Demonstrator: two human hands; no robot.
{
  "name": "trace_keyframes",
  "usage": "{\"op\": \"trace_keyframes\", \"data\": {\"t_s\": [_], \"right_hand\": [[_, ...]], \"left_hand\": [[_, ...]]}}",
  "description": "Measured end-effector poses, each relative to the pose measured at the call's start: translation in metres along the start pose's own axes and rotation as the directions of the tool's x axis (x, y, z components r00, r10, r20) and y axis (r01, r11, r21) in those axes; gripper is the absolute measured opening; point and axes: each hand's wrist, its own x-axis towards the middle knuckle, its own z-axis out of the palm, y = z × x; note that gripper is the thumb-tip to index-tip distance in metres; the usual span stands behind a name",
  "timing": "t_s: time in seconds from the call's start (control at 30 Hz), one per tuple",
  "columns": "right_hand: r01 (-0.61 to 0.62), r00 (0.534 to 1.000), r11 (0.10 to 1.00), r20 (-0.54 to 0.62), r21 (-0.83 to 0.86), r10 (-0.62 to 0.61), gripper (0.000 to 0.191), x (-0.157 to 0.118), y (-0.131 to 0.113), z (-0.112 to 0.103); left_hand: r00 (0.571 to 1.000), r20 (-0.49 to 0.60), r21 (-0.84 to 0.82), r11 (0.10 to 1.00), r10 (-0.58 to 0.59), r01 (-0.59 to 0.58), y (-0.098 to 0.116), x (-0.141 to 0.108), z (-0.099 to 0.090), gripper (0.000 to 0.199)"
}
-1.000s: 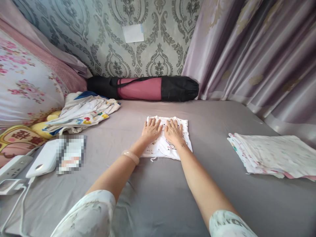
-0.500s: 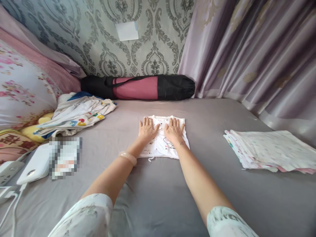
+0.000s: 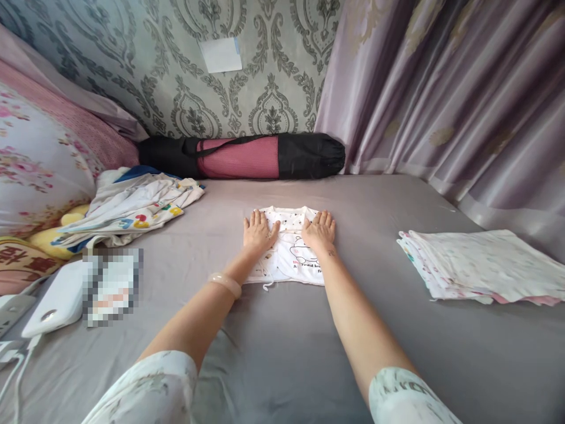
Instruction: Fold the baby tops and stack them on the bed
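Observation:
A small white garment (image 3: 289,259), folded into a near rectangle, lies flat on the grey sheet. It bears a cartoon outline, some lettering and small dark prints, and a short white tie string pokes out at its near edge. My left hand (image 3: 259,232) rests palm down on its left side, fingers stretched out. On the right side my right hand (image 3: 319,231) also lies flat, fingers extended, covering part of the drawing. Neither hand grips the cloth.
On the right is a stack of folded cloths (image 3: 489,262). At left lie rumpled clothes (image 3: 141,203), a floral pillow (image 3: 39,159), a white power bank (image 3: 62,297) with cables, and a blurred item (image 3: 113,285). A bagged pink mat (image 3: 238,157) lies along the wall.
My hands have spread farther apart across the garment, the right one moving right toward its edge. More of the printed drawing and lettering shows between them. The view has shifted slightly.

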Motion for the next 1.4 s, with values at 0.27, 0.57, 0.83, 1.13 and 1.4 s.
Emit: {"op": "trace_keyframes", "data": {"t_s": [0.27,0.57,0.83,1.13,1.4], "right_hand": [[0.038,0.998,0.997,-0.046,0.063,-0.035,0.063,-0.003,-0.002,-0.009],[0.403,0.905,0.914,0.132,0.044,-0.405,0.056,-0.021,-0.025,-0.007],[0.381,0.906,0.923,0.175,0.06,-0.386,0.056,-0.017,-0.026,-0.009],[0.608,0.782,0.791,0.123,0.071,-0.612,0.058,-0.022,-0.041,-0.003],[0.591,0.79,0.796,0.104,0.131,-0.604,0.059,-0.02,-0.028,-0.017]], "left_hand": [[0.985,-0.151,0.019,0.996,0.084,-0.082,0.001,-0.004,0.0,0.072],[0.932,0.031,0.031,0.932,0.36,-0.361,0.002,-0.003,-0.002,0.057],[0.927,0.107,-0.009,0.933,0.359,-0.36,-0.003,0.003,-0.012,0.058],[0.981,0.109,0.028,0.986,0.158,-0.162,-0.019,0.008,-0.009,0.063],[0.973,0.063,0.01,0.974,0.224,-0.225,-0.011,-0.003,-0.019,0.061]]}}
